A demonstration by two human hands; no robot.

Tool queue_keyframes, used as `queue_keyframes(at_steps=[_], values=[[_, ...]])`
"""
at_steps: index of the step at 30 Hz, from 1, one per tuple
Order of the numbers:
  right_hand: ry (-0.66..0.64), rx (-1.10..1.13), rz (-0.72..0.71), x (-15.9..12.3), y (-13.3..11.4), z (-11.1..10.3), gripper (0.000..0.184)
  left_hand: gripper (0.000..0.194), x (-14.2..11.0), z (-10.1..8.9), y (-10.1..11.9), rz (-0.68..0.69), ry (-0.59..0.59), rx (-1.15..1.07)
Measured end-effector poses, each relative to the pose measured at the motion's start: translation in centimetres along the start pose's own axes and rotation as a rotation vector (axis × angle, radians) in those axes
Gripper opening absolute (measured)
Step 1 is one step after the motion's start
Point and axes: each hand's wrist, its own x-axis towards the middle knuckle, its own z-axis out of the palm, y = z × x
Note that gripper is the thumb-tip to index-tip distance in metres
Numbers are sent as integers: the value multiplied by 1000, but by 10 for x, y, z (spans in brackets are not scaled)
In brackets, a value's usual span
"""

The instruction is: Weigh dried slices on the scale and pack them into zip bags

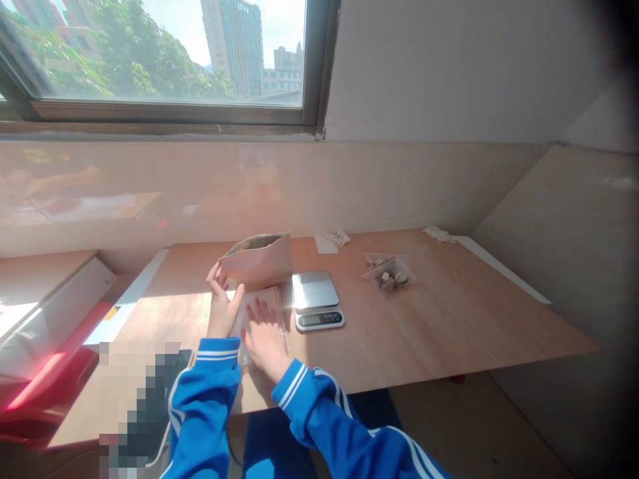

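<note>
My left hand (pixel 223 303) is beside a brown kraft paper bag (pixel 259 266) that stands upright with its mouth gaping at the top. Its fingertips are at the bag's left edge, with the thumb spread away. Lying flat with fingers spread, my right hand (pixel 266 334) presses on clear plastic zip bags (pixel 245 352), which have a red line along the seal. The hand covers part of them. Just right of both bags sits a white kitchen scale (pixel 315 299) with a bare metal plate.
Farther right lie clear zip bags with small brown and pale pieces (pixel 392 276). A white paper with a crumpled scrap (pixel 329 241) and another crumpled piece (pixel 439 233) are near the wall. A dark device, partly blurred out (pixel 182 369), lies at the table's left. Red chairs (pixel 60 379) stand beyond.
</note>
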Motion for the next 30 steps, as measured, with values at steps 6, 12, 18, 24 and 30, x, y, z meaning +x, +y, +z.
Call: queue_keyframes(at_steps=[6,12,18,24,30], values=[[-17,76,34,-6,9,35,58,53,23,5,-14,-122,96,-27],[12,113,17,-6,7,31,55,35,46,13,-17,-82,173,139],[16,85,72,-8,5,35,56,21,61,11,-10,-87,169,194],[221,124,89,-9,5,24,36,19,55,10,-10,-118,257,261],[163,33,56,-7,2,14,29,21,59,3,-18,-113,240,209]])
